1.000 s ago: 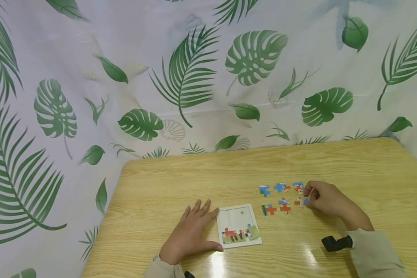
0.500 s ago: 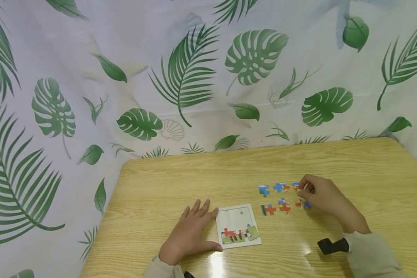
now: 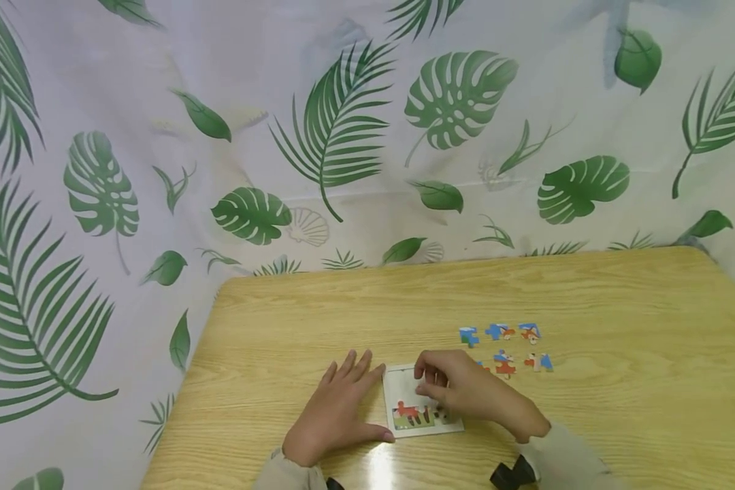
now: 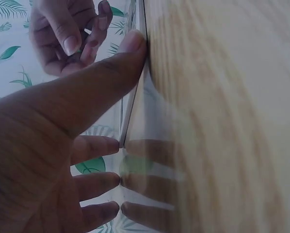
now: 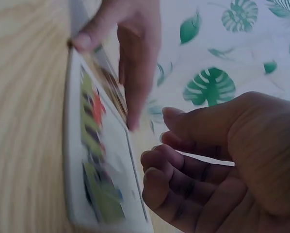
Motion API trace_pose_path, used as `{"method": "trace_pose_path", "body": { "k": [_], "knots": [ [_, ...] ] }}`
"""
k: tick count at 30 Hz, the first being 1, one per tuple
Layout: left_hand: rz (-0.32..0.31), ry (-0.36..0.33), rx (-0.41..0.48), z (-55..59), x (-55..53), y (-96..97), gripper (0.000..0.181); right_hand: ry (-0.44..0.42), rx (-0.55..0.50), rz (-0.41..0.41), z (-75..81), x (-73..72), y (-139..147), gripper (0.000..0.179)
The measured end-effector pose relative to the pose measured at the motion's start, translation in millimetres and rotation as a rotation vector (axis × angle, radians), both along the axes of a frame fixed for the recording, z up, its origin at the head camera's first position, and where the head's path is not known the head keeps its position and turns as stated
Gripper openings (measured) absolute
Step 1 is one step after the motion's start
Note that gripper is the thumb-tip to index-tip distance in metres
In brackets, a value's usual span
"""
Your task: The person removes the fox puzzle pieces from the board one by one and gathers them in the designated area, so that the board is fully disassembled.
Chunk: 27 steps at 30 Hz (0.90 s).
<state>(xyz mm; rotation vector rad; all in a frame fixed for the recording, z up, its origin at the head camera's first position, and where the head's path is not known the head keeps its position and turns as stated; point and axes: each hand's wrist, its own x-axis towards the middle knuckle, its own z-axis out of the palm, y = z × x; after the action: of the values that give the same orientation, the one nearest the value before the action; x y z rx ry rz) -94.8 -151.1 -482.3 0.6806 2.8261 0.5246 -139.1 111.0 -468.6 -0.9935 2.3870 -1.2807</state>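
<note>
A white square puzzle board (image 3: 398, 381) lies on the table, with joined pieces (image 3: 413, 415) showing red and green along its near side. My left hand (image 3: 337, 415) lies spread to the left of it, the thumb at the near corner and the forefinger at the far corner. Above the right half of the board hovers my right hand (image 3: 465, 388), fingers loosely bent. In the right wrist view nothing shows between the thumb and fingers of the right hand (image 5: 213, 160). That hand hides part of the joined pieces in the head view.
Loose puzzle pieces lie in two rows right of the board, among them a blue and green one (image 3: 468, 336), a fox-faced one (image 3: 529, 332) and a red one (image 3: 504, 364). The wooden table (image 3: 282, 320) meets a leaf-print cloth (image 3: 367, 238) behind.
My right hand has moved left and nearer, from the loose pieces to over the board. The loose pieces stay in their rows, and my left hand keeps its place.
</note>
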Motion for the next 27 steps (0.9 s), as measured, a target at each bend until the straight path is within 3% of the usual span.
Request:
{"method": "trace_pose_path", "body": {
  "k": [4, 7, 20, 27],
  "knots": [
    [-0.003, 0.01, -0.001, 1.3, 0.8, 1.4, 0.103, -0.045, 0.023, 0.069, -3.8, 7.6, -22, 0.012],
    [-0.001, 0.011, -0.008, 1.0, 0.9, 1.2, 0.103, -0.029, 0.062, 0.091, -7.1, 13.0, -32, 0.016],
    [-0.006, 0.019, -0.02, -1.0, 0.2, -1.2, 0.104, 0.013, 0.117, 0.107, -9.6, 22.1, -40, 0.015],
    [-0.005, 0.015, -0.007, 1.1, 0.9, 1.1, 0.103, 0.047, 0.179, 0.044, -9.0, 28.5, -42, 0.019]
  ]
}}
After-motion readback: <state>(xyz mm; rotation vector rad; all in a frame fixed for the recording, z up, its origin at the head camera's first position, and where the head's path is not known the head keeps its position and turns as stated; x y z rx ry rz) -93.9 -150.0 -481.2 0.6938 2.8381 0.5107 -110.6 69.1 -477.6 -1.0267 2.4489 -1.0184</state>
